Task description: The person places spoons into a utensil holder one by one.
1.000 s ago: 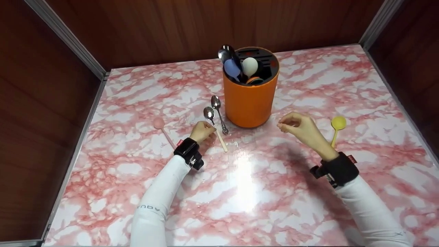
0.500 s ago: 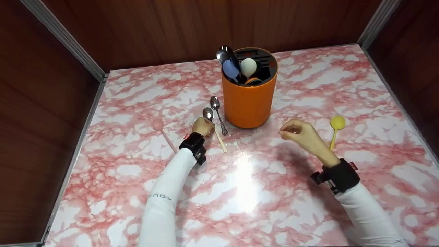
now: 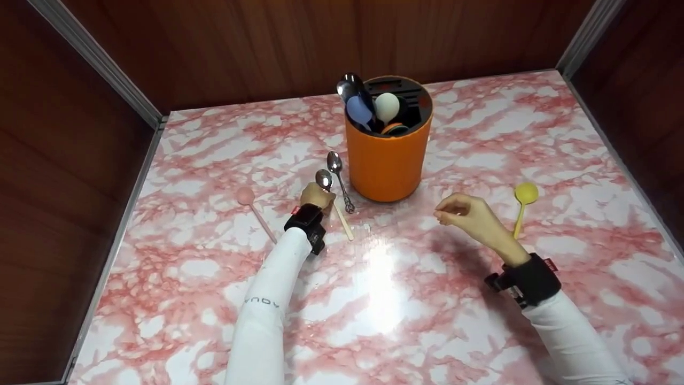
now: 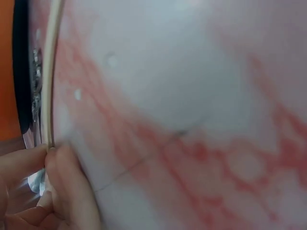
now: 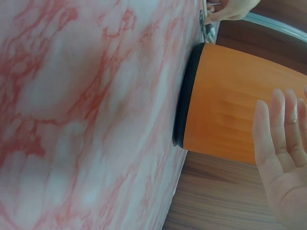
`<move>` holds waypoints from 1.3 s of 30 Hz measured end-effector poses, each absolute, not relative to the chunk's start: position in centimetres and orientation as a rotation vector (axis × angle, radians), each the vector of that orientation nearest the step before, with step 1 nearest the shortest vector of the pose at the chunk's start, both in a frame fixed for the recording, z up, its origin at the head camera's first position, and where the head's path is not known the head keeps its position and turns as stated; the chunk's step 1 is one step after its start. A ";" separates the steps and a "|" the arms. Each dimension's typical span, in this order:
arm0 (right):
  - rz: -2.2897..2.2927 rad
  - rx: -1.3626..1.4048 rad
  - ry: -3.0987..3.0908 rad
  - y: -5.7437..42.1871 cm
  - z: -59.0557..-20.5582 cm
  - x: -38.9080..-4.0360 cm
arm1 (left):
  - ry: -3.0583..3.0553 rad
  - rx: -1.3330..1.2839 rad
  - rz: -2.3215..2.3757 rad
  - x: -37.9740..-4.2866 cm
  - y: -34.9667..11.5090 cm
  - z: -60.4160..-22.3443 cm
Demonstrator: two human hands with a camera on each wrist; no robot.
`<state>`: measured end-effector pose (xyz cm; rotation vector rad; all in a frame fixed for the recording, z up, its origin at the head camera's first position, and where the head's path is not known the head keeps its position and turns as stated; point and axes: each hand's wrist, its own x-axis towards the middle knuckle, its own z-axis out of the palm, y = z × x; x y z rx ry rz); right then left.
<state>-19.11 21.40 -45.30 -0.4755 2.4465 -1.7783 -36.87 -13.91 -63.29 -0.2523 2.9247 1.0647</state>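
Observation:
My left hand [image 3: 316,196] is at a small teaspoon [image 3: 343,220] with a steel bowl and a cream handle. In the left wrist view its thumb and fingertips pinch the cream handle [image 4: 49,81] near the neck. The spoon lies low over the marble-patterned table. Alongside it is a steel spoon [image 3: 341,179] with an ornate handle end. My right hand [image 3: 470,215] hovers right of the orange utensil holder [image 3: 386,166], fingers loosely bent and holding nothing. The right wrist view shows that hand [image 5: 283,158] with its palm and extended fingers in front of the holder.
Black, blue and white spoon heads [image 3: 387,107] stick up from the holder. A pink spoon [image 3: 246,196] lies to the left on the table [image 3: 203,299], a yellow spoon [image 3: 526,193] to the right. Dark wood panels [image 3: 267,48] enclose the back and sides.
My left hand has moved forward along the cream-handled teaspoon, from mid-handle to the neck, and pinches it there. My right hand has drifted slightly toward me.

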 end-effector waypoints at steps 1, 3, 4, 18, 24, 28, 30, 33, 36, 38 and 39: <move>-1.778 -0.478 2.445 21.4 -45.3 -19.1 | 2.919 -0.270 1.064 -37.6 -14.1 -64.3; -1.778 -0.484 2.442 21.4 -45.4 -19.0 | 2.900 -0.296 1.077 -38.4 -14.4 -65.3; -1.779 -0.484 2.443 21.4 -45.4 -19.0 | 2.874 -0.313 1.087 -38.4 -14.4 -65.2; -1.786 -0.459 2.425 21.5 -45.9 -18.7 | 2.791 -0.435 1.214 -36.3 -13.3 -61.6; -1.792 -0.454 2.425 21.5 -46.1 -18.6 | 2.655 -0.431 1.425 -35.2 -13.4 -60.5; -1.804 -0.462 2.417 21.4 -46.1 -18.6 | 2.485 -0.469 1.537 -33.3 -13.0 -57.1; -1.803 -0.461 2.412 21.4 -46.2 -18.6 | 2.367 -0.475 1.631 -32.7 -13.1 -56.5; -1.794 -0.449 2.409 21.5 -46.2 -18.6 | 2.198 -0.429 1.784 -33.5 -14.0 -58.1; -1.778 -0.447 2.414 21.6 -46.3 -18.6 | 2.098 -0.404 1.867 -35.1 -15.1 -61.3; -1.767 -0.440 2.420 21.6 -46.3 -18.5 | 2.069 -0.380 1.917 -36.0 -15.8 -63.1; -1.763 -0.436 2.421 21.6 -46.3 -18.5 | 2.058 -0.387 1.931 -36.3 -16.0 -63.7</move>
